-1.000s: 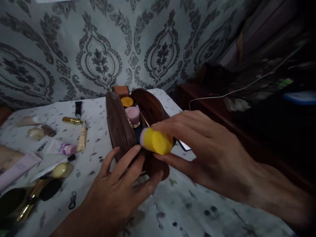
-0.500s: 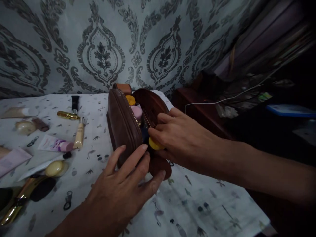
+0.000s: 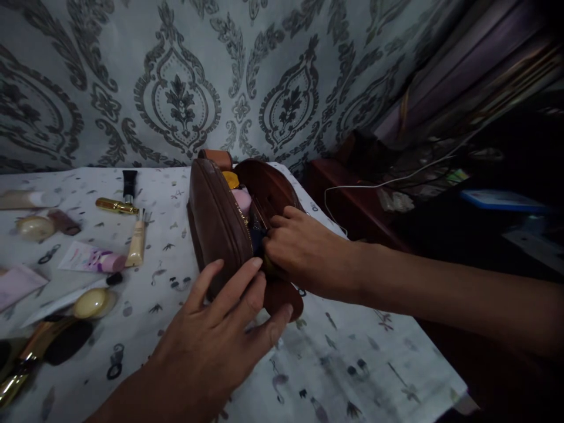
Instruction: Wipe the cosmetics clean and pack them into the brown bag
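So the brown pouch [image 3: 220,226] is sitting open on the tabletop [image 3: 352,364], roughly in the middle, close to the patterned wall [image 3: 176,88]. The left hand [image 3: 215,341] lies flat against the near side and front end of the pouch, fingers spread, nothing pinched in it, just bracing the thing. The right hand [image 3: 304,252] comes in from the right with its fingertips tucked down into the pouch opening. The fingers are curled together around something in there, but it's almost fully hidden, just a sliver of yellow shows under the knuckles, so I can't tell exactly how it's gripped.

Inside the pouch, further back, there's a pink-topped jar [image 3: 243,200] and a yellow lid [image 3: 231,178] peeking out, plus an orange-brown tab [image 3: 215,158] at the far end.

The rest of the makeup is scattered on the left part of the tabletop: a gold tube with a black cap [image 3: 118,202], a small cream tube [image 3: 136,244], a white-and-pink tube [image 3: 94,259], a round pale compact [image 3: 91,302], and a gold-handled brush [image 3: 26,367] near the front left corner. A white cable [image 3: 374,185] runs across the dark furniture on the right.
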`<state>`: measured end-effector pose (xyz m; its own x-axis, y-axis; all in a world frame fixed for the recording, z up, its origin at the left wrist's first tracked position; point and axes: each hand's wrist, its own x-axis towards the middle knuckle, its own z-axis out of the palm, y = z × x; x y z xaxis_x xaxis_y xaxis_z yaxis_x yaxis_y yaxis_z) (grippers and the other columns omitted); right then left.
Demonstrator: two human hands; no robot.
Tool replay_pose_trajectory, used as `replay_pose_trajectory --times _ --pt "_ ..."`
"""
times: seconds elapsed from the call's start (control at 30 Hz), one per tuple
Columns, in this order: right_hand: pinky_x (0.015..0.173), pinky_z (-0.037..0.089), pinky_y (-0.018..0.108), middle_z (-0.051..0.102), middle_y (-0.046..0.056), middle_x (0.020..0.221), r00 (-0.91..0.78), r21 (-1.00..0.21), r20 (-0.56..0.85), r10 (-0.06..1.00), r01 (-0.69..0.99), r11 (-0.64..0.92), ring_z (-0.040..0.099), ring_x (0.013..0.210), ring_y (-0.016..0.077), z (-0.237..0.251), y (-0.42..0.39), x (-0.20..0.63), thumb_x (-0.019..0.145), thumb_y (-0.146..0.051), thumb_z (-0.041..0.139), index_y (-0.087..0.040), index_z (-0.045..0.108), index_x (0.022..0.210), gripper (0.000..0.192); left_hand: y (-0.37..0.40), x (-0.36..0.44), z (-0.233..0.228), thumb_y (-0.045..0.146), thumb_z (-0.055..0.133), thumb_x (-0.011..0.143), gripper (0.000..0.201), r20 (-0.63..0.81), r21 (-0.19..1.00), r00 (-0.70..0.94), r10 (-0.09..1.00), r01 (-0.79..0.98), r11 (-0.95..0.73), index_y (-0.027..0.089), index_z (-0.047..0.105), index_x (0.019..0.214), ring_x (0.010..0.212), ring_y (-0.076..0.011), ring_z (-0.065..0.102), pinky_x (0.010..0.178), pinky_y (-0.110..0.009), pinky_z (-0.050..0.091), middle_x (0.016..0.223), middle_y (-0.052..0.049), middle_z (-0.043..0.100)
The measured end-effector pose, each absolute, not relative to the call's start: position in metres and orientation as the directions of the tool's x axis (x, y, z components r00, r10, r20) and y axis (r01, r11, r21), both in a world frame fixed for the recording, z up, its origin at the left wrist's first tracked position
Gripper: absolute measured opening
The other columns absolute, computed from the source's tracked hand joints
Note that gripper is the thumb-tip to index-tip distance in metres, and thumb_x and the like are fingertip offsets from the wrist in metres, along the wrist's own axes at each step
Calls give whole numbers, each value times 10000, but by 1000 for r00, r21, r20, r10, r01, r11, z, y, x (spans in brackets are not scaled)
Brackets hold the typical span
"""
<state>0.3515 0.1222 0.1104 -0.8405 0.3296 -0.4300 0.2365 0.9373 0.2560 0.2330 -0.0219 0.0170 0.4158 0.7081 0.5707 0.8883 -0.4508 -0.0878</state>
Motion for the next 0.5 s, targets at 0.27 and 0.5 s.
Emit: replay_pose_trajectory --times 0.27,0.5 --pt "791 337 366 738 105 840 -786 279 -509 351 235 931 657 896 245 114 121 347 902 -149 563 -149 706 769 195 -22 232 20 307 594 937 341 559 -88 424 713 885 -457 293 604 1277 1380 -267 419 1180 -521 187 1281 -89 639" --pt "700 374 299 688 91 813 -932 159 -246 267 233 960 595 766 186 129 138 370 873 -95 560 -123 663 807 125 -21 231 27 247 530 941 332 544 -87 447 710 872 -481 274 626 1257 1317 -278 477 1159 -513 193 1239 -107 660"
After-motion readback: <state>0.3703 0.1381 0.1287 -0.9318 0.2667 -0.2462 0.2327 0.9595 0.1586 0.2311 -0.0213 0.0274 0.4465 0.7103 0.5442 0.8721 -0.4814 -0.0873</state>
